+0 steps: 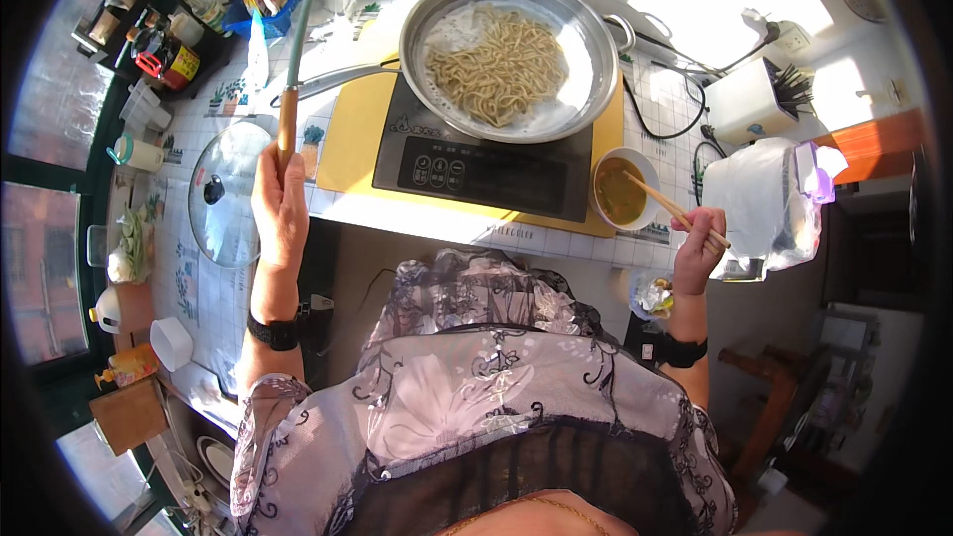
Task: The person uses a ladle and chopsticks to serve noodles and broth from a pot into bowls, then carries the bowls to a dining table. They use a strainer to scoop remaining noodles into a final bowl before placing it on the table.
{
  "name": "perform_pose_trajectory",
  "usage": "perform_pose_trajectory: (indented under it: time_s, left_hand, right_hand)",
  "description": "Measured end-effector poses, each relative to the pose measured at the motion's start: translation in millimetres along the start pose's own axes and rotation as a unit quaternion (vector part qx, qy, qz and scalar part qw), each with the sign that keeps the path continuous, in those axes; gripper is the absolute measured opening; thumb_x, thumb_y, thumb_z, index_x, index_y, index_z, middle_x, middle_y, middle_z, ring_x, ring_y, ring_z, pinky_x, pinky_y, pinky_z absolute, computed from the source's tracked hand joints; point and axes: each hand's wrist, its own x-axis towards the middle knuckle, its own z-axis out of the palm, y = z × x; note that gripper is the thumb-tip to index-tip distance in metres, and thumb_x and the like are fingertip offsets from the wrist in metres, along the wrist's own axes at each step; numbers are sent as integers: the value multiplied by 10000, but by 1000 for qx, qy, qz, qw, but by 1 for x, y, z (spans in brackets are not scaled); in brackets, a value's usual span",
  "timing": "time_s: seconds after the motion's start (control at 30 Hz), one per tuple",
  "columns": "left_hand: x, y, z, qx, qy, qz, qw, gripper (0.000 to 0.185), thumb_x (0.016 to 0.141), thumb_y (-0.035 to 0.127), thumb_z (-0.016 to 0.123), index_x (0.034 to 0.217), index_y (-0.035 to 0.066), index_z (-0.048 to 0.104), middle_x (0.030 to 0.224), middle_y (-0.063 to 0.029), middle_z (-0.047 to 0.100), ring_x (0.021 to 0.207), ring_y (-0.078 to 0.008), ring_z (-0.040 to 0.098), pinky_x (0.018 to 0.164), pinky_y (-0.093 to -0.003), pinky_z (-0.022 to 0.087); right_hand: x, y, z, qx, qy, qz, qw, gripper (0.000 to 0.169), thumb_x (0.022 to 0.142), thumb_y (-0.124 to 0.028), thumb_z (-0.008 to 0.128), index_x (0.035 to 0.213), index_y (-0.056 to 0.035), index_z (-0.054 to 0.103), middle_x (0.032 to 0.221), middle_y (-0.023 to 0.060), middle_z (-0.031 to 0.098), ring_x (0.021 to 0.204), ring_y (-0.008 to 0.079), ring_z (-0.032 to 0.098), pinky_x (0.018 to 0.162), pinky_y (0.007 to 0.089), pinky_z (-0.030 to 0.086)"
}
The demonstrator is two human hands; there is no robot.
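Observation:
My left hand (280,205) grips the wooden handle of a utensil (301,37) with a pale green upper part, raised left of the cooker; its head runs out at the top edge. In my right hand (700,238) is a pair of wooden chopsticks (659,197), their tips in a small white bowl (649,219) of yellow-brown liquid (624,193). Ahead of me a wide metal pan (514,135) stands on a black induction cooker (484,173). Noodles (499,63) lie in whitish, foamy liquid inside it.
A glass lid (231,216) rests on the counter at left. Condiment bottles (167,59) and a blue basket (275,18) stand at the back left. Right of the pan are a power cable (670,135), a white chopstick holder (744,100) and a plastic-covered box (752,193).

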Motion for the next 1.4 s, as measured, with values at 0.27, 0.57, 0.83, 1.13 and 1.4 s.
perform_pose_trajectory:
  time_s: [0.27,0.57,0.83,1.13,1.4]
  left_hand:
    - [-11,-113,-62,346,104,-52,931,273,904,219,551,1070,2,538,965,-187,610,864,-366,589,752,-405,480]
    - [-24,-173,34,356,-18,22,934,270,859,157,592,1072,26,493,992,-195,579,917,-397,560,764,-444,478]
    - [-20,-207,76,334,-60,14,940,339,860,200,597,1120,0,517,1010,-201,581,969,-395,548,824,-450,450]
    - [-57,-96,83,230,-264,-31,936,217,884,162,588,1061,43,629,801,-90,619,728,-212,596,704,-314,482]
    - [-100,62,224,-188,-653,-249,690,418,970,234,499,1333,34,443,1102,-70,585,1024,-145,566,908,-276,448]
  right_hand:
    - [-5,-2,2,-15,10,9,1000,291,1007,-214,397,797,-24,465,730,37,491,606,108,566,604,231,469]
    - [-3,19,-24,17,4,114,993,296,993,-249,437,838,-14,530,740,41,579,577,89,599,536,201,489]
    - [5,44,-29,-60,-28,103,993,254,965,-214,505,860,3,585,783,50,587,583,102,612,530,213,493]
    - [2,70,-21,111,0,259,959,308,982,-269,465,882,4,566,737,44,565,580,118,624,532,224,513]
    - [30,91,-34,205,-42,243,947,283,994,-271,428,932,-22,547,834,81,567,583,128,628,516,220,524]
